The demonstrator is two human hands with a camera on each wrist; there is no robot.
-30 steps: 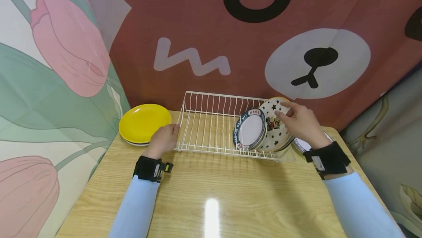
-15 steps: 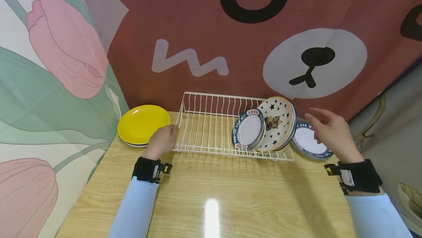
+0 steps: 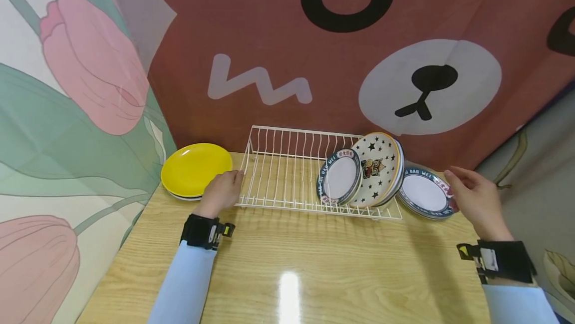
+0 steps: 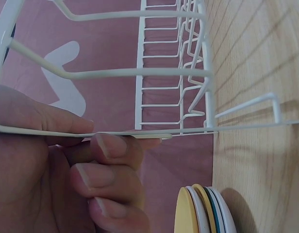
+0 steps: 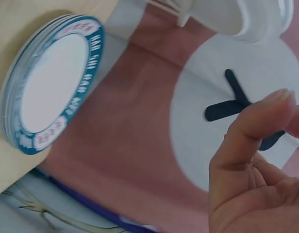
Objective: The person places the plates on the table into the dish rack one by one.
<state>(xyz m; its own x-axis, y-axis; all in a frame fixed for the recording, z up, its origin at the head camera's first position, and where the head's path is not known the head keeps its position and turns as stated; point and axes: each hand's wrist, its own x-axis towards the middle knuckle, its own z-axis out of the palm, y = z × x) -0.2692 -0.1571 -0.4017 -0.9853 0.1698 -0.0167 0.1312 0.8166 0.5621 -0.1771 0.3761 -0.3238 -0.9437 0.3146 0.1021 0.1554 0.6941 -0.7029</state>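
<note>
My left hand (image 3: 221,191) grips the left end of the white wire dish rack (image 4: 140,73); its thumb and fingers pinch the thin end wire in the left wrist view. At the rack's right end stand a small blue-rimmed plate (image 3: 340,180) and a star-patterned plate (image 3: 379,184), tilted, with more plates behind. Right of the rack lies a stack of blue-rimmed plates (image 5: 55,82). My right hand (image 3: 480,204) hovers beside this stack with fingers loosely bent and nothing in them. In the right wrist view a gap separates the hand from the stack.
A yellow plate (image 3: 197,170) tops a stack of several plates left of the rack. Wood-grain table (image 3: 251,264) stretches in front. A printed cloth with a brown bear (image 3: 265,24) hangs close behind the rack, and floral cloth (image 3: 103,114) covers the left side.
My right hand has let go of the star-patterned plate and moved right and toward me, beside the blue-rimmed stack. The left hand keeps its grip on the rack.
</note>
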